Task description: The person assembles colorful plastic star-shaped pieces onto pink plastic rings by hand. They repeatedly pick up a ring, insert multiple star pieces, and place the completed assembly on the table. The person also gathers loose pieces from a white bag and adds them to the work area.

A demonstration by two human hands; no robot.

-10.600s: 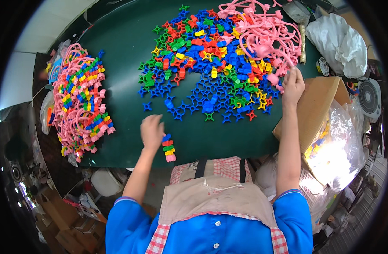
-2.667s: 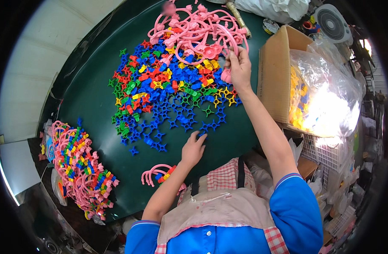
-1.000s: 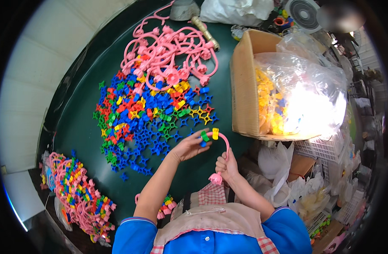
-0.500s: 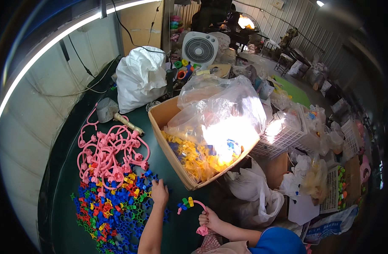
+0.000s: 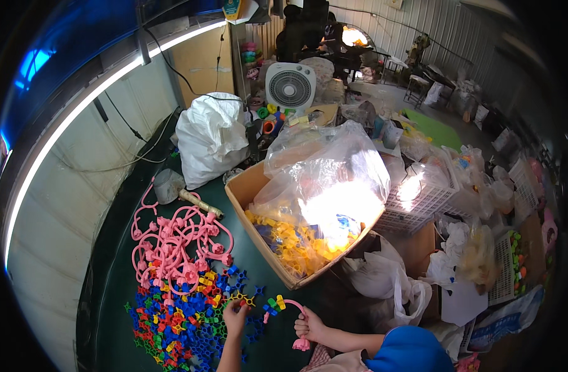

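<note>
My right hand (image 5: 310,327) is closed around a pink flexible tube (image 5: 292,302) that arches to the left. A flower-shaped end hangs below the fist, and several small blue, green and yellow plastic pieces (image 5: 275,304) are threaded near the other end. Beside the loose pieces, my left hand (image 5: 234,317) pinches what looks like a small red plastic piece (image 5: 243,303). Around and left of it spreads a heap of star-shaped connector pieces (image 5: 178,319) in blue, red, green and yellow. Tangled pink tubes (image 5: 181,245) with flower ends lie behind that heap, on the dark green surface (image 5: 110,310).
A cardboard box (image 5: 243,220) holding yellow pieces and clear plastic bags stands just beyond my hands. Behind the tubes lie a grey scoop (image 5: 168,186) with a pale handle and a white sack (image 5: 211,139). White bags (image 5: 389,285) and crates crowd the right side.
The view has shifted, so the scene sits lower and further right. My left fingers, earlier over blue pieces, now pinch something red. My right hand keeps its grip on the pink tube.
</note>
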